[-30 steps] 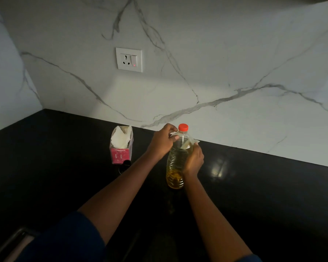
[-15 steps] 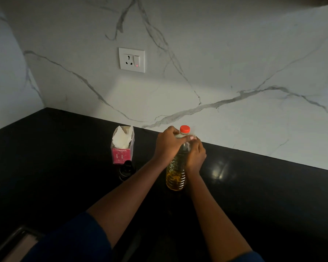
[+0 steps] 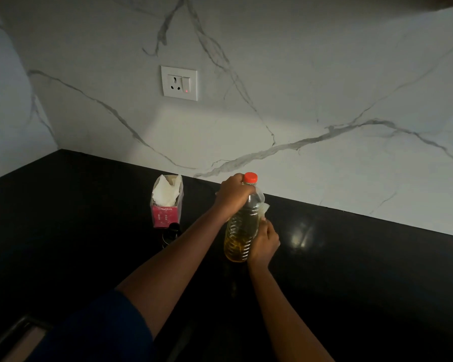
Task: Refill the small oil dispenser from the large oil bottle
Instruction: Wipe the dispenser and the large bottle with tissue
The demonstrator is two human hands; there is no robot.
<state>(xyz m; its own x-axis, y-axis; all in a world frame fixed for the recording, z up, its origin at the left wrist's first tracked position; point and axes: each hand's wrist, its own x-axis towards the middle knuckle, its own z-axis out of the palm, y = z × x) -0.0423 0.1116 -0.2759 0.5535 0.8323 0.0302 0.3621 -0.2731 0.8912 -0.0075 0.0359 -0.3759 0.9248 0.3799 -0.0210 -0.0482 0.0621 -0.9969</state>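
Note:
The large oil bottle [image 3: 239, 233], clear plastic with a red cap [image 3: 250, 177] and yellow oil in its lower half, stands on the black counter [image 3: 364, 270]. My left hand [image 3: 233, 195] grips its neck just under the cap. My right hand [image 3: 264, 242] presses a white tissue [image 3: 264, 209] against the bottle's right side, low on the body; the tissue pokes up above my fingers. The small oil dispenser [image 3: 171, 232], dark and hard to make out, stands left of the bottle in front of the tissue box.
A pink tissue box [image 3: 165, 215] with white tissues sticking out stands at the back left. The marble wall [image 3: 324, 100] with a socket [image 3: 179, 83] rises right behind the bottle. A pale edge [image 3: 16, 338] shows at the bottom left corner.
My right hand with the tissue has slid from the bottle's neck down its right side to the lower body. My left hand stays on the neck.

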